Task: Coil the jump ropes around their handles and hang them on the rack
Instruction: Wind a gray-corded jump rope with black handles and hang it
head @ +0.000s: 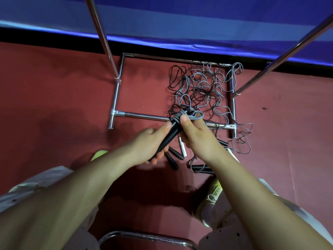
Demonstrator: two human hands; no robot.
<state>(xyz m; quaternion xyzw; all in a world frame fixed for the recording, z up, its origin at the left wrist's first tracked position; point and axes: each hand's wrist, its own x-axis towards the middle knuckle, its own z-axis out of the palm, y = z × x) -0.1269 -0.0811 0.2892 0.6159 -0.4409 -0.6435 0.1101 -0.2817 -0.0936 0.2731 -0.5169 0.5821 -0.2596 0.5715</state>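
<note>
Head view gives us one steel rack (117, 91), its base frame flat on the red floor (54, 96) with two slanting poles. Inside it lies one tangle of grey and black ropes (201, 83); how many ropes we cannot tell. About six loose handles (173, 159) lie near our feet. Our left hand (149, 145) grips the black handles (167, 136) of one rope, held above the frame's near bar; our right hand (196, 134) pinches the grey cord (191, 113) coiled around their top.
</note>
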